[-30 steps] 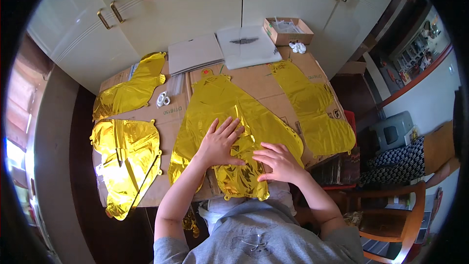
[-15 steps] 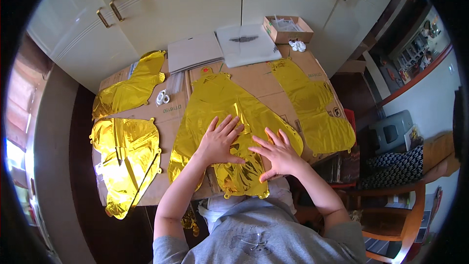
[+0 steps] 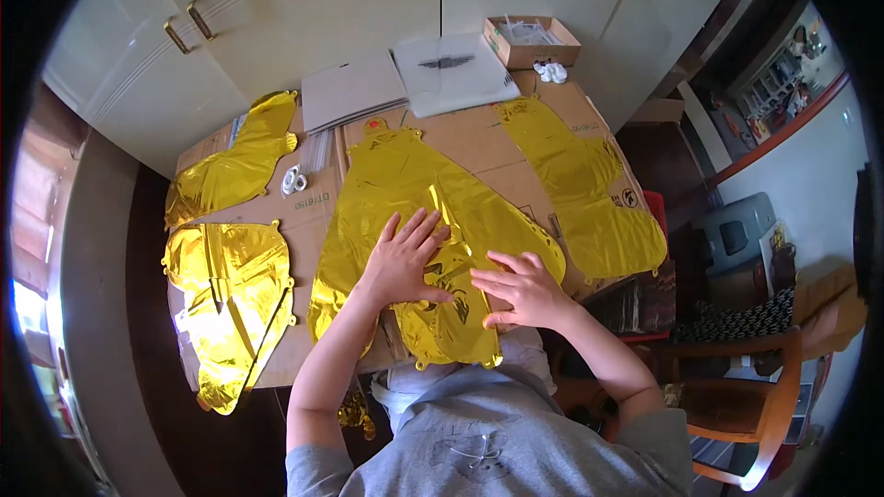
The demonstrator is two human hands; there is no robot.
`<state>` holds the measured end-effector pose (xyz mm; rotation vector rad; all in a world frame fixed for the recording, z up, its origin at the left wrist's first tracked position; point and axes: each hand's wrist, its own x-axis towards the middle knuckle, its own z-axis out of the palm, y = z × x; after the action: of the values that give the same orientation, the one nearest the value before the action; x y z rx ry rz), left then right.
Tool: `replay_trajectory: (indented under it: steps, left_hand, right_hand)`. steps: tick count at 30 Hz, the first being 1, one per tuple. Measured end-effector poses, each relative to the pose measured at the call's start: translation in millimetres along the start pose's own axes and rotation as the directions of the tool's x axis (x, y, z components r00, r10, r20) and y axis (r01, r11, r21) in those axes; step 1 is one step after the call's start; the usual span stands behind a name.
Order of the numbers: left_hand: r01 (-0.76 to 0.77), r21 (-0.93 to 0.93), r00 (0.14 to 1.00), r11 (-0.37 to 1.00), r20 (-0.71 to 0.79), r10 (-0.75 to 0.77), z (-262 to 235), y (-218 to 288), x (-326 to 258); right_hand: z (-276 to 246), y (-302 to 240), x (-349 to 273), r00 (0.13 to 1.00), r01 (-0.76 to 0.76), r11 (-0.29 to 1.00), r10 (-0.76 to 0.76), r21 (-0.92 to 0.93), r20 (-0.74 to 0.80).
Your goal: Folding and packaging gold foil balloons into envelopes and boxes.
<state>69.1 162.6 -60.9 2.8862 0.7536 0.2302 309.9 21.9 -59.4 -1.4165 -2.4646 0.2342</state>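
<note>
A large flat gold foil balloon (image 3: pixel 396 175) lies uninflated in the middle of the table, its near end reaching the front edge. Palm down on it, my left hand (image 3: pixel 403 262) is open with fingers stretched. My right hand (image 3: pixel 527 290) rests at the right side of its creased near part, fingers out and slightly bent, with nothing visibly held. Another shiny foil balloon (image 3: pixel 230 267) lies at the near left, one more foil balloon (image 3: pixel 226 173) behind it. On the right is a further flat foil balloon (image 3: pixel 589 193).
Cardboard (image 3: pixel 313 207) covers the table. White rolls (image 3: pixel 294 180) sit left of centre. At the back are grey boards (image 3: pixel 354 92), a translucent white folder (image 3: pixel 456 83), an open box (image 3: pixel 534 53) and a crumpled white item (image 3: pixel 551 72). A wooden chair (image 3: pixel 783 405) stands at the right.
My right hand's fingers have drawn closer together and bent a little. My left hand stays flat on the foil. The whole view has shifted slightly.
</note>
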Motion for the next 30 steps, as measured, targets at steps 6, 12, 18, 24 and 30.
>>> replay_trajectory:
  steps: [6,12,18,24,30]
  left_hand:
    - [0.005,0.023,0.999,1.000,0.035,-0.006,0.0,-1.0,1.7]
    - [0.005,0.035,0.999,0.999,0.032,-0.006,-1.0,0.5,0.8]
    - [0.002,0.025,1.000,1.000,0.025,-0.003,0.0,-0.1,2.1]
    - [0.008,0.030,0.999,1.000,0.036,-0.009,-1.1,0.1,1.4]
    - [0.004,0.032,0.999,0.999,0.034,-0.005,-2.2,0.3,2.0]
  right_hand:
    - [-9.9,-2.0,5.2,0.994,-0.022,0.999,0.028,-0.049,0.109]
    - [-5.2,-3.9,-1.9,0.999,0.029,0.995,-0.025,-0.096,0.049]
    - [3.8,-15.6,-26.4,0.978,0.185,0.983,-0.185,-0.013,-0.096]
    - [1.9,-19.4,-33.6,0.950,0.279,0.960,-0.272,0.022,-0.154]
    - [11.9,-20.9,-36.5,0.903,0.359,0.924,-0.379,-0.131,-0.201]
